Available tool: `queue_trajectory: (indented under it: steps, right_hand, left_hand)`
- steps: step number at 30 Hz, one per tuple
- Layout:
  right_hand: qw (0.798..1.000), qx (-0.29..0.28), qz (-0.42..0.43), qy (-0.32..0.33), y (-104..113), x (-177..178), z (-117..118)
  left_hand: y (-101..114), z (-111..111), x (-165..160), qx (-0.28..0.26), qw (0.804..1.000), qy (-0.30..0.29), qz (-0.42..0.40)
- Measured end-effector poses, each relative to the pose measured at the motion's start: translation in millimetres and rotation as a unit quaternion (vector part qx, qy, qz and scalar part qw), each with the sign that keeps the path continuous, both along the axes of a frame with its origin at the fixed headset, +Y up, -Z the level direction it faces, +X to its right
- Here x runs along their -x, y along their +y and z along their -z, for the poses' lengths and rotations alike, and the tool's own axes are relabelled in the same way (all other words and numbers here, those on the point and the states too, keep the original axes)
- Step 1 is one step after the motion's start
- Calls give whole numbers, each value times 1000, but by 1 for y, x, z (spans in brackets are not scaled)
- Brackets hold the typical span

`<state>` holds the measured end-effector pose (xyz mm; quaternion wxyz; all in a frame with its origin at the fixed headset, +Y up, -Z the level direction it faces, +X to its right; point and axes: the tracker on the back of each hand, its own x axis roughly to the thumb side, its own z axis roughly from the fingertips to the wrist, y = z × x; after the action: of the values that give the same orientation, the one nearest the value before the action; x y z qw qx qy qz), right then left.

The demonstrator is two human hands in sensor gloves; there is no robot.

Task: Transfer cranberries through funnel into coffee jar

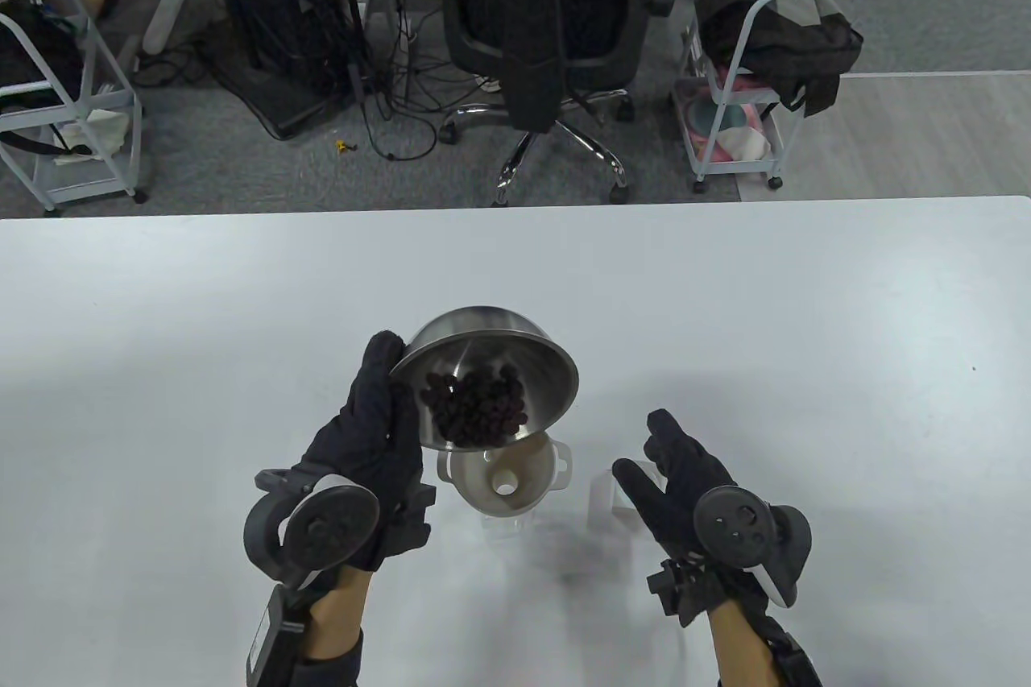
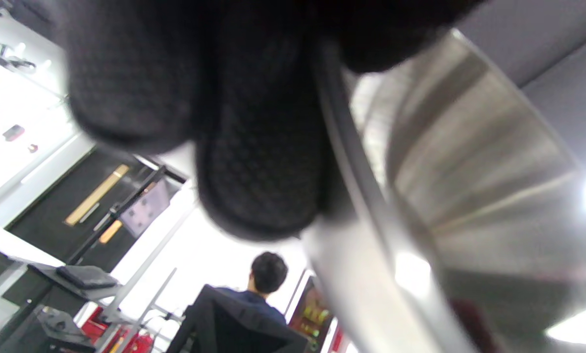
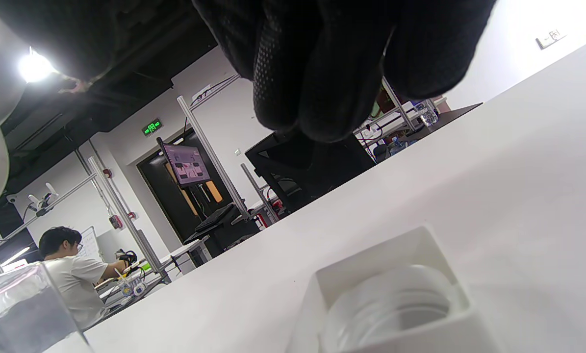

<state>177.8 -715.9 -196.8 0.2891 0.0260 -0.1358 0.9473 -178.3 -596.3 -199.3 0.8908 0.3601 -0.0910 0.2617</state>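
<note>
My left hand [image 1: 378, 429] grips the rim of a steel bowl [image 1: 532, 349] and holds it tilted over a white funnel [image 1: 503, 482]. Dark cranberries [image 1: 479, 405] lie heaped at the bowl's low edge, just above the funnel's mouth. The funnel sits in the clear coffee jar [image 1: 503, 519], mostly hidden beneath it; the jar's corner shows in the right wrist view [image 3: 23, 309]. In the left wrist view my fingers [image 2: 253, 147] press the bowl's rim [image 2: 351, 196]. My right hand [image 1: 676, 469] is open and hovers just above the jar's white square lid [image 3: 395, 294], which lies upturned on the table.
The white table [image 1: 805, 316] spreads wide on all sides of the jar. Beyond its far edge stand an office chair [image 1: 548, 35], wire carts [image 1: 741, 107] and cables on the floor.
</note>
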Motion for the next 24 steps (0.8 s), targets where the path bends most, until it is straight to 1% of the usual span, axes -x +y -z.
queue_trajectory:
  steps: [11,24]
  right_hand:
    - [1000,0,0,0,0,0,0]
    - [1000,1,0,0,0,0,0]
  left_hand:
    - [2,-3,-4,-17,1000,4,24]
    - [2,-5,-7,-25,999,4,35]
